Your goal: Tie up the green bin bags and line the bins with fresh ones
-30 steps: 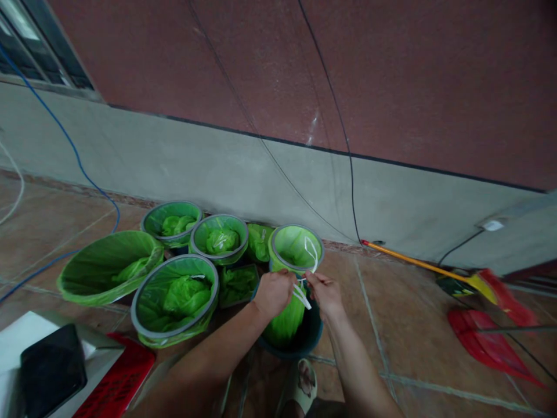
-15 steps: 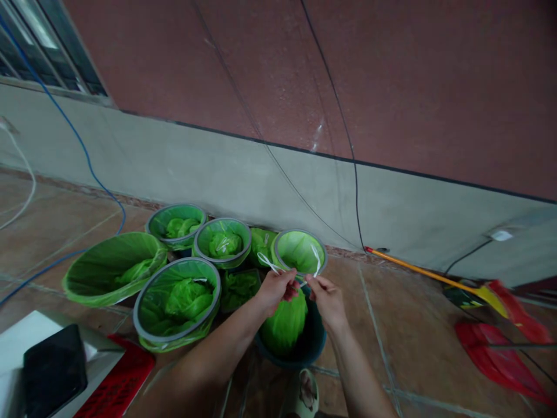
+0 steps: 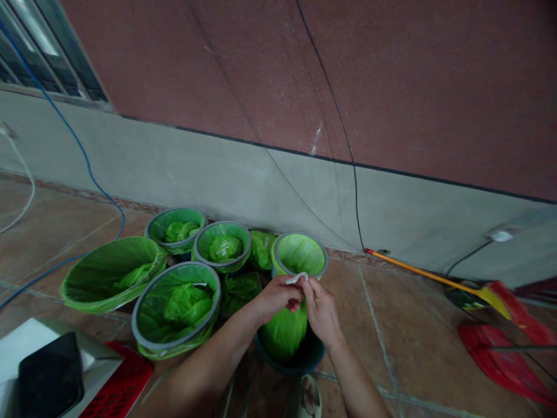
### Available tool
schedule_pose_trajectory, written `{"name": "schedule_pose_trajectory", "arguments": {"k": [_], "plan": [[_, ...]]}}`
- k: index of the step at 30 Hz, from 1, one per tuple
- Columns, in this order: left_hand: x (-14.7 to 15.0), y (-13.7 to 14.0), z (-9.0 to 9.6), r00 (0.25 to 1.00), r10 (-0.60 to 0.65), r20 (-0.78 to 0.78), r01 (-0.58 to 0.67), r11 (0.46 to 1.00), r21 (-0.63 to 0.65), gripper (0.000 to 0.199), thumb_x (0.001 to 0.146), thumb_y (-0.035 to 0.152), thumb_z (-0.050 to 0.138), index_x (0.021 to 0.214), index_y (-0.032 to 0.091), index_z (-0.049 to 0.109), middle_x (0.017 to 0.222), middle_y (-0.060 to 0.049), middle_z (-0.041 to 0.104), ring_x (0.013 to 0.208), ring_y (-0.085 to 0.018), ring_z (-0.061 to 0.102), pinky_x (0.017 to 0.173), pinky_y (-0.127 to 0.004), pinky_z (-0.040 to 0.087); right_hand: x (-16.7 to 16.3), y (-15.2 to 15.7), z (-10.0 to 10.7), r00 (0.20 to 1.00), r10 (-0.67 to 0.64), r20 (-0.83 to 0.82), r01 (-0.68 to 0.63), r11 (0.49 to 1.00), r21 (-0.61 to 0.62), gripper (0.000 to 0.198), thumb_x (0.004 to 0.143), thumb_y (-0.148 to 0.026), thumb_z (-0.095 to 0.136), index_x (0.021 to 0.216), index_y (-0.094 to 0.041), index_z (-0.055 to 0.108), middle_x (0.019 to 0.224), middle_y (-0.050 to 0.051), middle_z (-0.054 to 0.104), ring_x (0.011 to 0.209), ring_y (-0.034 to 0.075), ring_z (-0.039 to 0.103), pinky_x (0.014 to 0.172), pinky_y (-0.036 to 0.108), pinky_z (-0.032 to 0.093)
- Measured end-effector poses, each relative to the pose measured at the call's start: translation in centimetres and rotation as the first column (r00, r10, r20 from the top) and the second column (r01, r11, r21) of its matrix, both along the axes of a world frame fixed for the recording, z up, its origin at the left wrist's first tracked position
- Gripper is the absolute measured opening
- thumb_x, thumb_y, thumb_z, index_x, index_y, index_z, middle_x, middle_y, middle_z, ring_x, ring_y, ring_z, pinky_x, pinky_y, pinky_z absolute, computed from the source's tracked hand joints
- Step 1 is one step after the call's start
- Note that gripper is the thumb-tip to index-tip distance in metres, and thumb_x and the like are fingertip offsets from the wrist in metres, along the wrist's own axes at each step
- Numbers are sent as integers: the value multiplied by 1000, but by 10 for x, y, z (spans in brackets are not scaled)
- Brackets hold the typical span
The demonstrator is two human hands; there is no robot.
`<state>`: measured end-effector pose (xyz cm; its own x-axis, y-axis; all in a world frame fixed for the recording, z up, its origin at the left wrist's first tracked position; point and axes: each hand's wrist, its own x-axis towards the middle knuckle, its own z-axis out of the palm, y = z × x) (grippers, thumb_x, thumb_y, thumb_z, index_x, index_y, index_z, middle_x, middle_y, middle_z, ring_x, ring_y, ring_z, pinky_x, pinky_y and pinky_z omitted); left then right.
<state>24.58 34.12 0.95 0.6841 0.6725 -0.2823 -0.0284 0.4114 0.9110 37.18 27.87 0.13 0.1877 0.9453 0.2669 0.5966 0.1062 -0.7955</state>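
Both hands come together above a dark bucket (image 3: 317,355), at the gathered top of a bright green bag (image 3: 284,335) that bulges inside it. A white drawstring (image 3: 297,278) shows bunched between the fingertips. My left hand (image 3: 277,297) pinches it from the left side, fingers curled in. On the other side my right hand (image 3: 321,307) is closed on the same cord, thumb and forefinger pressed together. The fingers partly hide the cord and the bag's neck.
Green-lined bins, including a grey-rimmed one (image 3: 176,339) and a wide one (image 3: 78,305), stand left along the wall. Another bin (image 3: 325,264) is just beyond my hands. A phone (image 3: 51,374) lies on a white box at lower left. A red dustpan (image 3: 491,357) and orange-handled broom (image 3: 418,270) lie right.
The white cord's loose loops, spread out on both sides before, are now drawn into a small bunch between the fingers. My hands have moved closer together.
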Motion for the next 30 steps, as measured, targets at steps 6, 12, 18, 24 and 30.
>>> {"name": "schedule_pose_trajectory", "arguments": {"k": [6, 12, 18, 24, 30], "plan": [[12, 0, -16, 997, 73, 34, -79, 955, 287, 20, 61, 12, 60, 81, 13, 63, 64, 3, 60, 58, -9, 51, 58, -20, 38, -5, 5, -10, 985, -167, -39, 167, 986, -11, 39, 97, -45, 37, 85, -18, 63, 78, 2, 63, 73, 14, 60, 70, 25, 43], [9, -2, -20, 981, 104, -163, 0, 843, 539, 34, 71, 12, 55, 105, 16, 62, 68, 1, 66, 62, -13, 57, 58, -22, 40, -3, 5, -12, 977, -214, -1, 214, 977, 5, 35, 93, -43, 45, 95, -20, 71, 94, 7, 72, 85, 18, 66, 79, 27, 46], [7, -12, -10, 934, 227, -276, 27, 725, 689, 25, 76, 10, 50, 94, 19, 66, 93, -7, 71, 76, -19, 66, 70, -29, 48, 3, 3, -15, 924, -321, 206, 348, 931, -111, 35, 91, -43, 45, 103, -22, 71, 82, 8, 74, 71, 21, 67, 64, 29, 42], [4, -15, -12, 892, 281, -354, 106, 631, 769, 39, 84, 12, 48, 121, 19, 54, 80, -5, 70, 70, -19, 65, 69, -29, 45, 5, 9, -24, 948, -316, -43, 305, 937, -170, 32, 81, -47, 56, 90, -17, 65, 55, 0, 60, 49, 16, 53, 53, 26, 36], [0, -10, -14, 878, 311, -364, 113, 603, 789, 20, 86, 15, 48, 102, 21, 58, 78, -2, 69, 72, -17, 65, 69, -26, 43, 6, 9, -22, 959, -152, -239, 105, 975, -198, 39, 83, -50, 52, 67, -17, 62, 62, 1, 61, 57, 13, 51, 59, 25, 38]]}}
